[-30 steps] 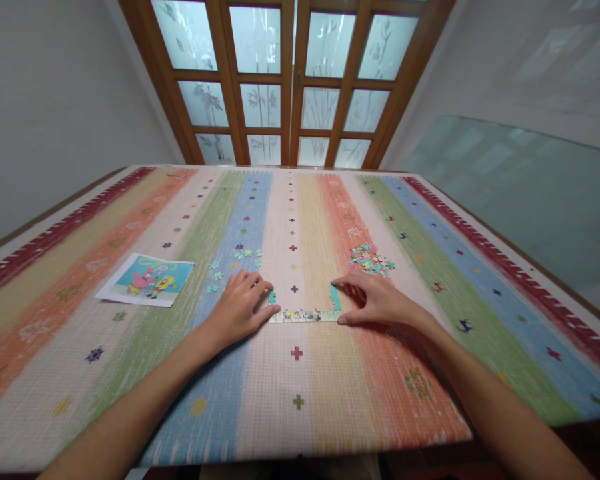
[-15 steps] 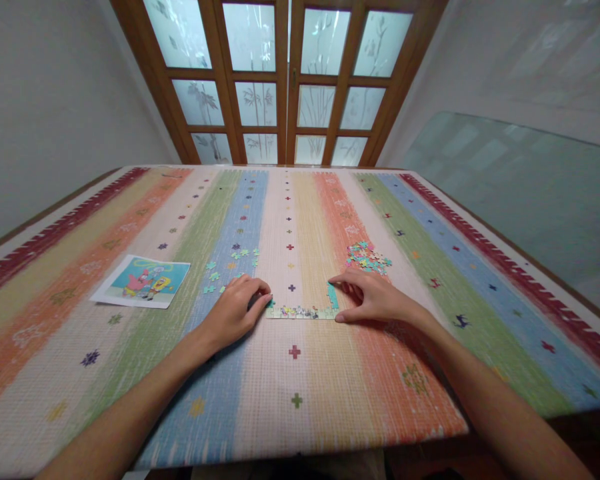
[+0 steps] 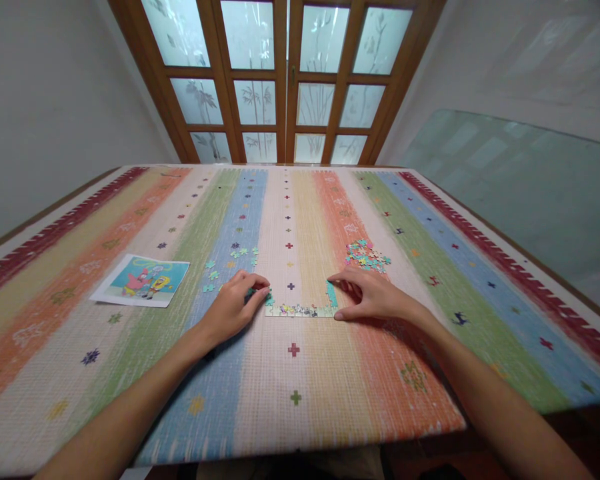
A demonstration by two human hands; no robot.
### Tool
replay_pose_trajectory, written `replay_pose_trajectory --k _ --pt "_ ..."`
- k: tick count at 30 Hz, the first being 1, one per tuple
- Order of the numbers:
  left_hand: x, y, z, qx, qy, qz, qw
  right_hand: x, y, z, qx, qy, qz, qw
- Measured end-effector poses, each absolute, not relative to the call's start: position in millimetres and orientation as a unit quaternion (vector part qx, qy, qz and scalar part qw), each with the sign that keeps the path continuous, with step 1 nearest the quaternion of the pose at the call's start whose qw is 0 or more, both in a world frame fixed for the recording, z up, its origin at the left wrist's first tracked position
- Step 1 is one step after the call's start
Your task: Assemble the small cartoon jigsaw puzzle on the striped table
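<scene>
2 hands work the thin, light puzzle strip (image 3: 300, 311): left hand (image 3: 233, 307) pinching a teal piece (image 3: 269, 299), right hand (image 3: 375, 297) spread, steadying its loosely-joined corner.

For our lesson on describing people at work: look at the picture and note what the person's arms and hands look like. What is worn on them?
Both forearms come in bare from the bottom corners; no sleeve shows as far as the picture's edge. The left hand and the right hand are bare: no gloves, and no watch, ring or bracelet that I can see. Nails are too small to judge.
</scene>
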State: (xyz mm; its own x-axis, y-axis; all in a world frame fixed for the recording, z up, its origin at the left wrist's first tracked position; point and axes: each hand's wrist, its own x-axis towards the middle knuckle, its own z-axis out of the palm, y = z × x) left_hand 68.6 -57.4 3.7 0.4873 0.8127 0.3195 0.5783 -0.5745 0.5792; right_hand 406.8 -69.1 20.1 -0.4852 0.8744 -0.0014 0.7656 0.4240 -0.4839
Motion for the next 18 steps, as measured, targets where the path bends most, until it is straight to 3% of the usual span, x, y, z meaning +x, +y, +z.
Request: replay_pose_trajectory --k 18 --pt "71.3 -49.1 -7.2 0.836 0.429 0.316 0.132 406.8 -69.6 21.4 -0.498 -0.833 0.215 0.107"
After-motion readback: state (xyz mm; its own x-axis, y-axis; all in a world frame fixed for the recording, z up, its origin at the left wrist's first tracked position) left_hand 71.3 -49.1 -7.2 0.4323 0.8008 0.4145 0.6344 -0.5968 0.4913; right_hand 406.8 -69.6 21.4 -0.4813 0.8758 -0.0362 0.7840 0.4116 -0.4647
